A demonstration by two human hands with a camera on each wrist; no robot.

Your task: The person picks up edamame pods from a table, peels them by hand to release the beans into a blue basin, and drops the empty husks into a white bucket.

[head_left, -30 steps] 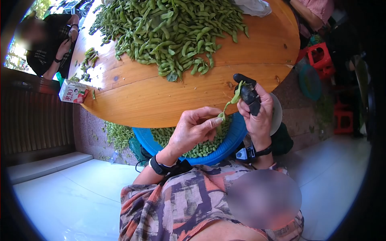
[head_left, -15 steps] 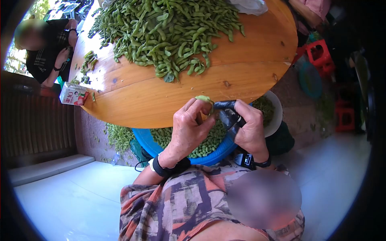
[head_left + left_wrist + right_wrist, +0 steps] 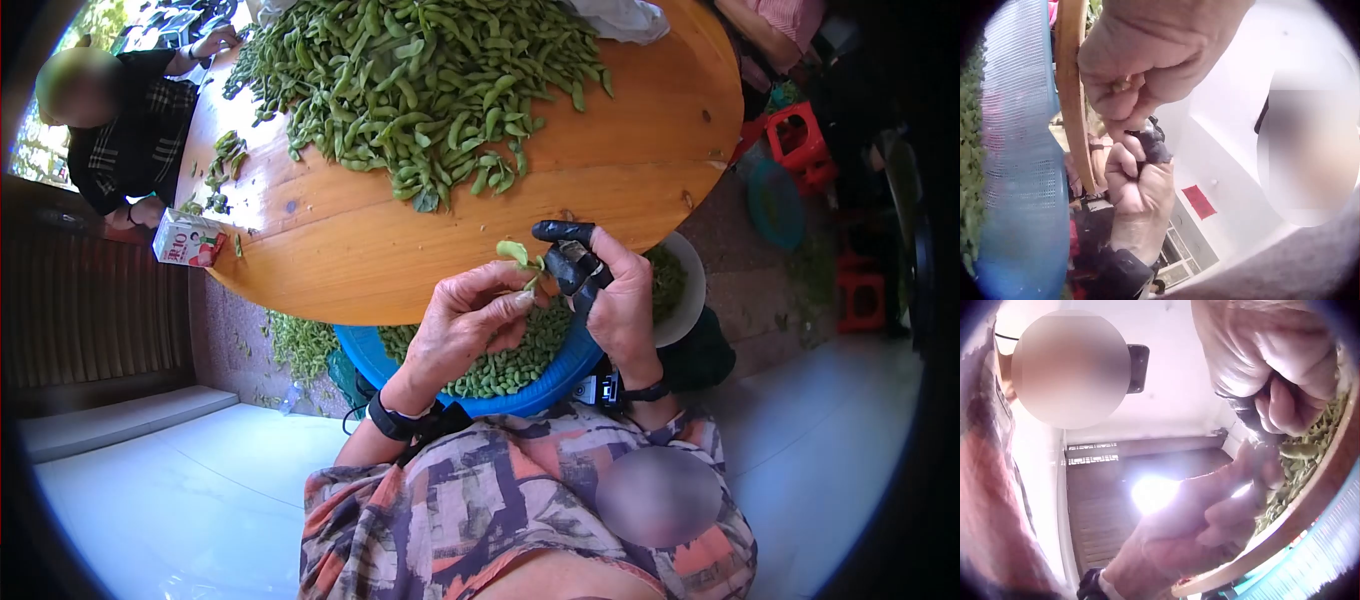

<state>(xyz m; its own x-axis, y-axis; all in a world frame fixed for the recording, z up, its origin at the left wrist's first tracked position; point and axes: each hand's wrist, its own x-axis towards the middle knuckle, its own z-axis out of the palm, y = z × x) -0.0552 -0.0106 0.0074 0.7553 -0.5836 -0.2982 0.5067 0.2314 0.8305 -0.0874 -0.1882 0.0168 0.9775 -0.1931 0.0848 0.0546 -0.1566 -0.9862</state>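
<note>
Left hand [image 3: 470, 315] and right hand [image 3: 610, 290] both pinching one green bean pod [image 3: 515, 252], just past the round wooden table [image 3: 380, 260] edge, above the blue basket [image 3: 575, 355], smooth shiny tabletop, bumpy pods.

Green pods [image 3: 420, 80] heaped on an orange-brown wooden table [image 3: 620, 150]. Blue basket [image 3: 365, 350] below, a white bowl [image 3: 690, 290] beside it. Black finger covers [image 3: 570, 255] on the right hand. Shirt [image 3: 480, 510] patterned orange, grey, black. Red stools [image 3: 800, 145], possibly plastic.
</note>
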